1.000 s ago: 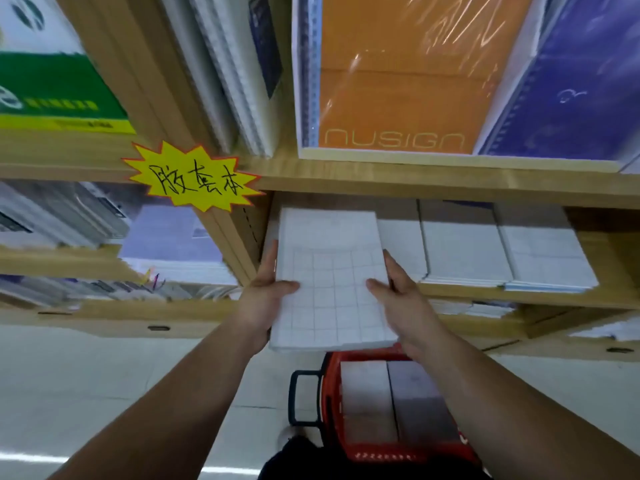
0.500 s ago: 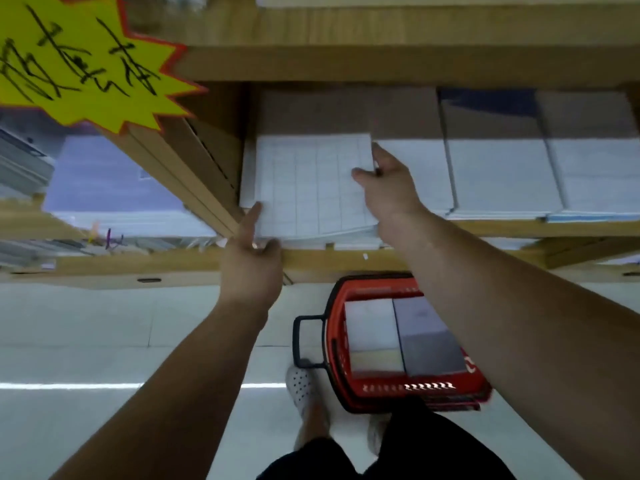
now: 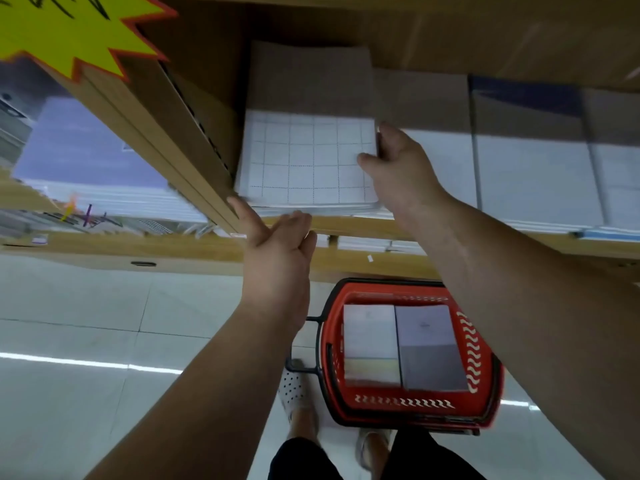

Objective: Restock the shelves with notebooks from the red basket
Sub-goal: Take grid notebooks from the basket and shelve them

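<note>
A white grid-pattern notebook [image 3: 304,157] lies flat on a stack at the left end of the wooden shelf [image 3: 346,225], reaching far under the shelf above. My right hand [image 3: 401,171] grips its right edge, thumb on top. My left hand [image 3: 273,244] is off the notebook, fingers spread at the shelf's front edge just below it. The red basket [image 3: 485,382] stands on the floor below the shelf, holding two stacks of notebooks [image 3: 401,344] side by side.
More white notebook stacks [image 3: 533,161] fill the shelf to the right. A wooden divider [image 3: 166,133] with a yellow star sign [image 3: 69,29] borders the left. Purple notebooks [image 3: 79,147] lie in the neighbouring bay. My feet stand on pale floor tiles [image 3: 86,341] beside the basket.
The grid notebook has gone from being held in both hands before the shelf to lying deep on the shelf stack. My left hand let go; the view has moved closer.
</note>
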A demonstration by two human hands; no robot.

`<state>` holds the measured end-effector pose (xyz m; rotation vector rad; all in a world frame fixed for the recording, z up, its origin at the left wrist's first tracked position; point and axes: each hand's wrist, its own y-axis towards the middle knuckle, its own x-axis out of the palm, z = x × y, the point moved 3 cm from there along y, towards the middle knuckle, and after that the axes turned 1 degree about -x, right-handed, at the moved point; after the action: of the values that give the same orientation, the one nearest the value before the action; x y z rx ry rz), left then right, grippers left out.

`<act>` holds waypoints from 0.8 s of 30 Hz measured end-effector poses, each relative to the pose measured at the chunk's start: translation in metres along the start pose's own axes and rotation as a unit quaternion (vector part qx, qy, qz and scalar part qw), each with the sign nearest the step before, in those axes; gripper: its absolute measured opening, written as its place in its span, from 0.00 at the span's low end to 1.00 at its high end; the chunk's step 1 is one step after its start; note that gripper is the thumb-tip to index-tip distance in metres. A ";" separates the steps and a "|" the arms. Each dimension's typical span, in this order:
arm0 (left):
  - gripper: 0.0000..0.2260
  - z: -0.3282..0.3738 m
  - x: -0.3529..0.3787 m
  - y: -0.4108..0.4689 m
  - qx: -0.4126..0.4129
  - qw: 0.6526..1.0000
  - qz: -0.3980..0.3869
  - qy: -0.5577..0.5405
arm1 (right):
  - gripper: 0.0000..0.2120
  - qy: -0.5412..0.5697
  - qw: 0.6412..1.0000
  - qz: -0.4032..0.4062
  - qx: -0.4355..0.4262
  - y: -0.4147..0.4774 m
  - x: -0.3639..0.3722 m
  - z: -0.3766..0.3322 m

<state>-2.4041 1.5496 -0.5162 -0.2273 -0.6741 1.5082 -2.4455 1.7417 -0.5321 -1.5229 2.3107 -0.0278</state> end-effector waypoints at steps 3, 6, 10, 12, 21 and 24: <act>0.39 0.009 0.010 -0.003 0.008 1.000 -0.009 -0.025 | 0.23 0.027 1.000 -0.013 -0.002 -0.005 0.000 0.006; 0.23 0.024 0.010 0.017 0.028 0.999 0.007 -0.019 | 0.22 0.041 0.999 0.007 -0.003 0.008 0.007 -0.001; 0.22 0.037 0.006 0.031 0.027 1.000 0.004 -0.013 | 0.19 0.032 0.999 0.010 0.004 0.022 0.014 -0.007; 0.15 0.029 0.002 0.033 -0.048 0.997 0.014 -0.058 | 0.18 0.050 0.998 -0.005 0.023 0.020 0.014 -0.006; 0.25 0.036 -0.015 0.013 0.437 0.706 0.029 0.556 | 0.24 -0.030 0.997 -0.066 0.020 0.032 0.008 -0.002; 0.30 0.044 0.007 0.041 0.428 0.567 -0.020 0.703 | 0.27 -0.053 0.996 -0.064 0.012 0.041 0.007 -0.008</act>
<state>-2.4623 1.5485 -0.5009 -0.5343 1.3353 0.9630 -2.4862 1.7508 -0.5360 -1.6172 2.1209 -0.0083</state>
